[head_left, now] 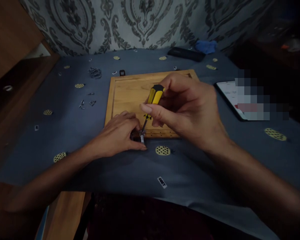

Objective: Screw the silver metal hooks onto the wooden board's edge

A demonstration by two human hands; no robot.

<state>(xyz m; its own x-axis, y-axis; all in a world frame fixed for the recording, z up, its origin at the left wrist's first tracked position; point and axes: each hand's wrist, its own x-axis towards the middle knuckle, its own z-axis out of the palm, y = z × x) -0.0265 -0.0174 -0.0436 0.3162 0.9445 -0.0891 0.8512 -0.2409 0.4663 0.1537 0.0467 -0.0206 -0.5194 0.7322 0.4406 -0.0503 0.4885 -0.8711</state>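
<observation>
Held by right hand (192,108), screwdriver (155,96) points down-left; metal piece (142,138) is pinched by left hand (120,135) at board (130,90)'s near edge.

The left hand (118,133) partly hid the small metal piece (142,138); the right hand (195,113) covered some of the screwdriver (156,96), its tip too small to make out. The phone (227,94) was partly pixelated, top-right clutter (293,45) blurred, right forearm (260,176) cut off.
</observation>
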